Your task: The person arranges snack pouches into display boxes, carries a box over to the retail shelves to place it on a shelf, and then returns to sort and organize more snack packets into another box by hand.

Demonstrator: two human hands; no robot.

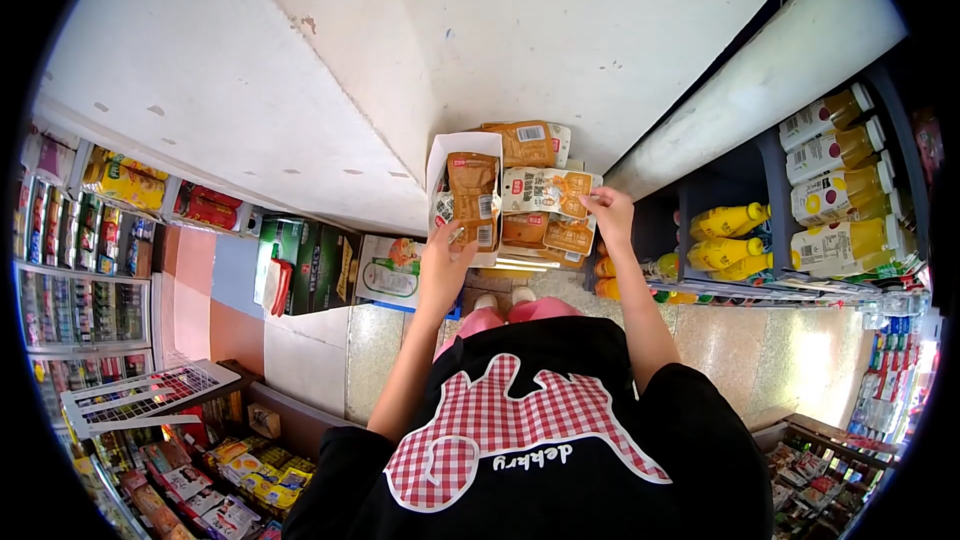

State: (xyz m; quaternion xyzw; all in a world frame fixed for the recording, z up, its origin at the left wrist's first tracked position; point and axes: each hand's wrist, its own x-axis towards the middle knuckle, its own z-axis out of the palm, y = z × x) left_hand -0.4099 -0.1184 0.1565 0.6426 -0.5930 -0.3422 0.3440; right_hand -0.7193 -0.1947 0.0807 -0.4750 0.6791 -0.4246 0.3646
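An open white cardboard box (437, 162) stands in front of me with brown-orange snack packets (472, 174) inside. My left hand (446, 265) reaches over its near end, fingers bent against a small packet (486, 237) there. To the right, my right hand (611, 216) pinches the right edge of a white-and-orange snack packet (540, 190). That packet lies flat over more orange packets (525, 230) stacked beside the box. Further packets (528, 143) with barcodes lie behind. The underside of the pile is hidden.
A white wall (560, 40) rises just behind the packets. Shelves with yellow drink bottles (730, 223) stand to the right. On the left are a green carton (310, 265), snack shelves and a white wire rack (150, 395). Bins of packaged food lie at both lower sides.
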